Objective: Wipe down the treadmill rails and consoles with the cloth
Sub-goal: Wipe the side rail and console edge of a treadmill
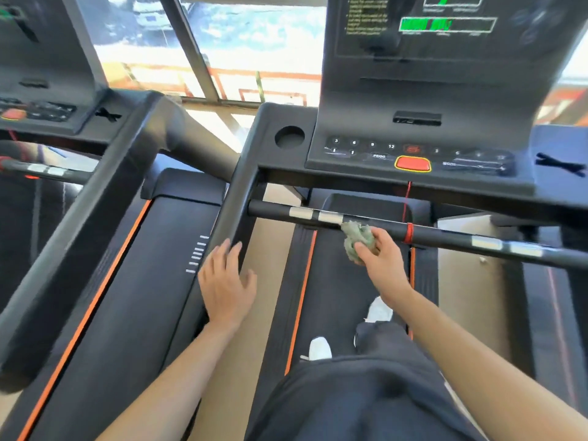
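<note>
Wiping in hand: crossbar of the near treadmill.

- Cloth (358, 240): green, bunched into a wad, pinched between the fingers and thumb of the right hand (381, 262). It is pressed against the crossbar (445, 235), just right of the left pair of silver pads (315, 214).
- Left hand (226, 281): fingers straight and spread, nothing held, fingertips laid on the left rail (235, 211).
- Console (413, 151): set above the bar, with a red button (412, 163); touched by neither hand.
- Second treadmill (111, 249): at the left, its own console (38, 109) well apart from the cloth.

Progress: no streak or dust line can be seen, so cleaned surfaces cannot be told from uncleaned ones. From the cloth's place, the bar is judged part-done at most. The stretch past the red cord (408, 233), the rails and both consoles are counted as possibly outstanding. The task is judged at an early or middle stage.
</note>
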Tool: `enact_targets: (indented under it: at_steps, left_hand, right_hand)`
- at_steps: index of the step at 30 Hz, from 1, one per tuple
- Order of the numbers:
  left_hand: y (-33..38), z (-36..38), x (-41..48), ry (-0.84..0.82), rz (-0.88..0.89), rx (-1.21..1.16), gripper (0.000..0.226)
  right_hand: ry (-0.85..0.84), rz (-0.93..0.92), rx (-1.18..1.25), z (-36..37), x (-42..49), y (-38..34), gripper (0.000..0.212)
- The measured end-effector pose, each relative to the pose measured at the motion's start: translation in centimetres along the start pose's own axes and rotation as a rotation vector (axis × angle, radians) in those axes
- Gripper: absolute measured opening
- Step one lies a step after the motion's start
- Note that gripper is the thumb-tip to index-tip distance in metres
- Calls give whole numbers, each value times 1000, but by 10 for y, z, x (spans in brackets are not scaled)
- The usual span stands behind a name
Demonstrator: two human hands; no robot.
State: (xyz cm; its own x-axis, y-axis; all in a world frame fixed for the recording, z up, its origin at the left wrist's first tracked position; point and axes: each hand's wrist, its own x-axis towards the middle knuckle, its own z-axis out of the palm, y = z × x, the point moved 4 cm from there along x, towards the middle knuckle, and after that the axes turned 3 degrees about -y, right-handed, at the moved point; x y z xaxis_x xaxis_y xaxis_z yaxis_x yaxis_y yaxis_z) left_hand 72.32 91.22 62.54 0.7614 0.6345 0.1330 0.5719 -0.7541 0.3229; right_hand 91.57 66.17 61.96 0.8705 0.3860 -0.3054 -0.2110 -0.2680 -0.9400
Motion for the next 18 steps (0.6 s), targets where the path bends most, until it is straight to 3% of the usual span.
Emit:
enact_targets:
  at_steps: [7,11,14,18]
  left_hand:
    - [152,70,43,-213,352,-204,55]
    - [231,103,54,-313,542,-139,59]
    - [277,125,62,-394,672,-26,66]
    - [296,145,77,-525,737,126,61]
  right_hand:
    - [237,-218,-403,-108,-1,-26,31]
    - [311,-357,-691,-151,13,-36,41]
    - [254,-352,-843,-161,31,-26,46]
    - [43,-358,-1015,-152,47,8,52]
